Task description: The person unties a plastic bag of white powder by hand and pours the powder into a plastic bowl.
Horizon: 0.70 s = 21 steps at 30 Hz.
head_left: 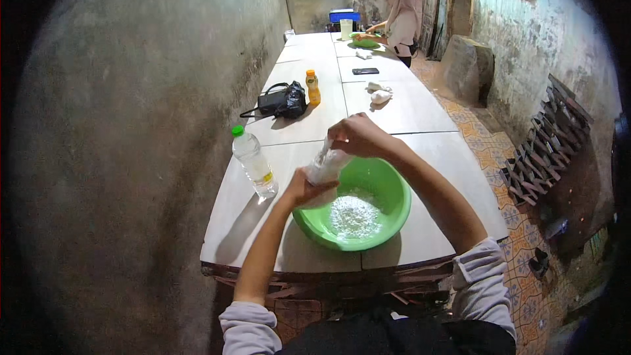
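Observation:
A green basin (399,218) stands near the front edge of the table, with a heap of white powder (355,216) on its bottom. Over its far left rim I hold up a whitish plastic bag (323,165). My left hand (306,187) is wrapped round the bag's lower part. At the bag's upper end, the fingers of my right hand (358,135) are closed on the plastic. How much the bag contains cannot be made out.
Left of the basin stands a clear bottle with a green cap (253,161). Farther back are a black bag (282,100), an orange bottle (313,89), white bundles (379,94) and a phone (365,71). At the table's far end a person (401,23) works over another green basin (365,42).

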Available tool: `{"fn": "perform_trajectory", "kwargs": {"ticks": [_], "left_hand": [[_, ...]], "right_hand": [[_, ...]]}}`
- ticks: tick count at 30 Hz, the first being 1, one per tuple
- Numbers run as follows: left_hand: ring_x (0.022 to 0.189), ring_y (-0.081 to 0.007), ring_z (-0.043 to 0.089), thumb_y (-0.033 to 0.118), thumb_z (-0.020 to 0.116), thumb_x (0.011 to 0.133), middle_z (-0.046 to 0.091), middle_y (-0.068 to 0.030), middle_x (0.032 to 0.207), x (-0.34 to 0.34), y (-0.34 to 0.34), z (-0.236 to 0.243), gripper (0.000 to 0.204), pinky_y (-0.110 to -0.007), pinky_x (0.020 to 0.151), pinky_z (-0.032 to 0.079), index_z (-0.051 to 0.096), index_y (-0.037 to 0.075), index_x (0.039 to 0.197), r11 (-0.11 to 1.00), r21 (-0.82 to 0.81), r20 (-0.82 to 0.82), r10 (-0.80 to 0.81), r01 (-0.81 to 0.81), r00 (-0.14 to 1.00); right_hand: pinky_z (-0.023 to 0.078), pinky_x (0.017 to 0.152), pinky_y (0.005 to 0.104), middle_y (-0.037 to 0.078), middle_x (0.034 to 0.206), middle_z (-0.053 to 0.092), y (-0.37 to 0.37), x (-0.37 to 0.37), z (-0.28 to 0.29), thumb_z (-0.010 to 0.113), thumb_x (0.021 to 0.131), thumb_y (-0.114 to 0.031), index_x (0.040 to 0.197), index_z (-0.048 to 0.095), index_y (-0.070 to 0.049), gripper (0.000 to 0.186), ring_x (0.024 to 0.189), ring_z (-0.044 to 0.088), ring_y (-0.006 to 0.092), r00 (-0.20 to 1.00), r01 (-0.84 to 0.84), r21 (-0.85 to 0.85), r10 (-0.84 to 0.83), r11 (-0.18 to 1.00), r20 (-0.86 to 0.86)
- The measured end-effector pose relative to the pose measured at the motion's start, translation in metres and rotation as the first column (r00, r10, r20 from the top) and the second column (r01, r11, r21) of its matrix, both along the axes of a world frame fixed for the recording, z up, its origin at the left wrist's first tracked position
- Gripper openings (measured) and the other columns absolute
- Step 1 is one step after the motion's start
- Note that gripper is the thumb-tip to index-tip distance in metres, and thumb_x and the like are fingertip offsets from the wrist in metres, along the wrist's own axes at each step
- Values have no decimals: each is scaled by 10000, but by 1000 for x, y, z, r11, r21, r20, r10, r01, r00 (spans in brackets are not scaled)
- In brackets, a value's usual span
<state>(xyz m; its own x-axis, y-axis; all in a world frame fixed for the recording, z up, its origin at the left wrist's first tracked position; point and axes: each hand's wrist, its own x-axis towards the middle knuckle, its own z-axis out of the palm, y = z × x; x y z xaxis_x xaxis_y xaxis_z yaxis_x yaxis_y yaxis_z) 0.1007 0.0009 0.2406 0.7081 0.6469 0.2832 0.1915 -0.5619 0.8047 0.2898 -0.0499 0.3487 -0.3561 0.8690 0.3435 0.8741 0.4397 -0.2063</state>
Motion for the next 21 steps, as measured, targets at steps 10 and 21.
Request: {"fn": "perform_trajectory", "kwargs": {"ticks": [10, 21], "left_hand": [[799, -152, 594, 375, 758, 683, 642, -72, 885, 15, 2, -22, 492, -314, 711, 475, 603, 18, 984, 996, -91, -64, 21, -27, 998], [967, -232, 576, 440, 720, 706, 604, -119, 1075, 17, 6, -50, 632, -343, 852, 430, 517, 14, 1127, 990, -113, 101, -69, 81, 992]], "right_hand": [[353, 835, 415, 37, 704, 622, 2, -6, 1, 595, 760, -205, 752, 626, -123, 88, 734, 595, 228, 983, -7, -8, 8, 1000, 185], [329, 882, 645, 62, 745, 644, 7, -18, -3, 594, 721, -204, 744, 654, -137, 93, 811, 641, 248, 868, -47, 18, 32, 999, 496]]}}
